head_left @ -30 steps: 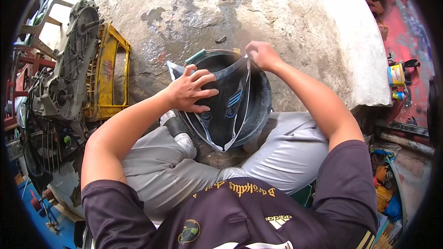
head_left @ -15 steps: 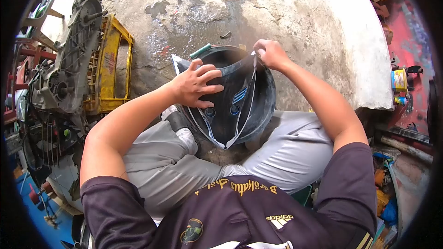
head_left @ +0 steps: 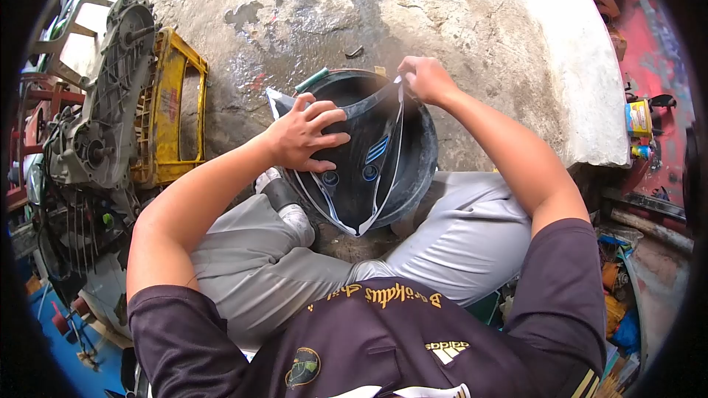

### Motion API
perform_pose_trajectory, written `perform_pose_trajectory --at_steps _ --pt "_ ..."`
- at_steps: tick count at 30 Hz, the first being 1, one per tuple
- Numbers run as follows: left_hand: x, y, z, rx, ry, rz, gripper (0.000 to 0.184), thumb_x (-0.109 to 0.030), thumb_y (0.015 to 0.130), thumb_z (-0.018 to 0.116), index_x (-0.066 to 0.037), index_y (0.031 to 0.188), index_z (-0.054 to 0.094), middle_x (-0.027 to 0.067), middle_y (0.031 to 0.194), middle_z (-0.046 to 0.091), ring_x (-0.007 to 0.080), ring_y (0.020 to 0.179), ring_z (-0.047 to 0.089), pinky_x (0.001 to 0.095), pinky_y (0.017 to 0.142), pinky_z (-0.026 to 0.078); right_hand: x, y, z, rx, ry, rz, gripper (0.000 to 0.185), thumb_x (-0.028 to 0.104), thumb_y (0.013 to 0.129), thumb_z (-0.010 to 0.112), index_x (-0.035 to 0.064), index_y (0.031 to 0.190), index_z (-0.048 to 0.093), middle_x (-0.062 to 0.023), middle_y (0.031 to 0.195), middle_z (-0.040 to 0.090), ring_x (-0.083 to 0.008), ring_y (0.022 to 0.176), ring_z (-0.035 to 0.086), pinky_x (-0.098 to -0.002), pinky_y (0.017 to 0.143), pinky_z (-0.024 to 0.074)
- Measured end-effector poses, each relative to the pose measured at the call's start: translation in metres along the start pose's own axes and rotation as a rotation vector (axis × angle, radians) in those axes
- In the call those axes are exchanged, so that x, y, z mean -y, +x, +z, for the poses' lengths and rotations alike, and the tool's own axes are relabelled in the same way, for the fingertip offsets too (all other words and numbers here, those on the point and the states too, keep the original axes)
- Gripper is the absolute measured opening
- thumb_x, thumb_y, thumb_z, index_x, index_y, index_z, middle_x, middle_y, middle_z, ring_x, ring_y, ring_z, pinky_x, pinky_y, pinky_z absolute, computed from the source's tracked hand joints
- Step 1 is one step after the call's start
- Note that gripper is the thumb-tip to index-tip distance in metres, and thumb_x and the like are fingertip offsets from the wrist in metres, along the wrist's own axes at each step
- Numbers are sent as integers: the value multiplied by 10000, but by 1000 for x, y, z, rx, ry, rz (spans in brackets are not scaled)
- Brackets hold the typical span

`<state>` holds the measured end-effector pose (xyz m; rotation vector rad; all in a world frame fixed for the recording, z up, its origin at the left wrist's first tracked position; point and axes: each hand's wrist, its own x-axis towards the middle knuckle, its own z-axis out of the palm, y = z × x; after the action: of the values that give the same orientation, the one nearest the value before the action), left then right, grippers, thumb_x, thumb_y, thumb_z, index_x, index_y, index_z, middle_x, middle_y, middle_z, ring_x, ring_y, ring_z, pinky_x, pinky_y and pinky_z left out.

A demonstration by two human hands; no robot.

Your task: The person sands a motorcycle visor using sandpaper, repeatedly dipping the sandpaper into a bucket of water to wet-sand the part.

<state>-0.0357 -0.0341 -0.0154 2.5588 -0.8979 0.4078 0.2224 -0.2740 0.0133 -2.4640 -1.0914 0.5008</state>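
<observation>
A black motorcycle fairing panel with white edges, blue stripes and two round holes rests over a round black basin, its pointed end toward me. My left hand lies across the panel's left part, fingers spread and bent against the surface. At the upper right tip of the panel, my right hand is closed in a pinch on it. A small green stick-like piece sits at the basin's far left rim. Most of the basin's inside is hidden under the panel.
A yellow crate and a metal engine casing stand on the left. Beyond the basin, a small dark piece lies on the partly wet concrete floor. On the right are a white ledge and a yellow can.
The view has shifted slightly, so the panel, basin and hands sit a little further left. Both hands keep nearly the same places on the panel.
</observation>
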Motion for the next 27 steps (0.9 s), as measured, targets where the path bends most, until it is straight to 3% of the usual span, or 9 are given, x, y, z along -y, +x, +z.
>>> perform_pose_trajectory --at_steps 1,2,12,16,20,22,27 --pt "0 0 -1 3 6 2 678 -517 727 884 -249 1307 657 113 1425 497 338 1341 490 581 1069 356 -1 3 1 -5 4 8 203 67 920 626 30 1074 753 -254 1026 757 -434 1007 732 -485 898 575" --pt "0 0 -2 21 7 -10 628 -557 793 835 -259 1313 648 99 1430 504 322 1349 494 583 1070 357 -2 2 3 -13 5 6 203 67 920 626 30 1074 753 -254 1026 757 -434 1007 732 -485 898 575" --pt "0 0 -1 15 5 -3 681 -533 742 874 -260 1326 656 111 1424 496 338 1340 489 594 1080 353 1 0 -5 -45 -40 -99 194 62 958 632 31 1103 757 -260 1017 752 -449 1000 725 -504 883 570" --pt "0 0 -5 25 2 -10 629 -555 802 833 -250 1319 645 97 1434 500 323 1350 491 588 1077 356 5 -3 0 -47 -11 -86 190 61 955 632 26 1093 759 -259 1013 753 -453 998 723 -501 879 568" --pt "1 1 -4 22 -2 -12 624 -553 801 834 -249 1314 651 98 1434 504 323 1350 491 589 1073 356 -8 -7 -4 6 24 -53 193 61 949 635 25 1091 761 -256 1010 756 -441 989 731 -488 881 575" --pt "1 0 -2 23 -3 -9 672 -529 735 879 -253 1312 670 113 1426 497 336 1346 483 595 1082 349 -12 -1 -10 41 -4 -29 206 60 939 642 37 1104 763 -245 1017 763 -427 982 739 -477 883 581" --pt "0 2 -3 25 4 -5 649 -539 765 859 -252 1312 660 105 1427 501 330 1344 489 594 1070 356 7 5 -12 -16 25 -38 216 80 944 635 59 1117 763 -230 1036 766 -420 986 742 -479 883 582"
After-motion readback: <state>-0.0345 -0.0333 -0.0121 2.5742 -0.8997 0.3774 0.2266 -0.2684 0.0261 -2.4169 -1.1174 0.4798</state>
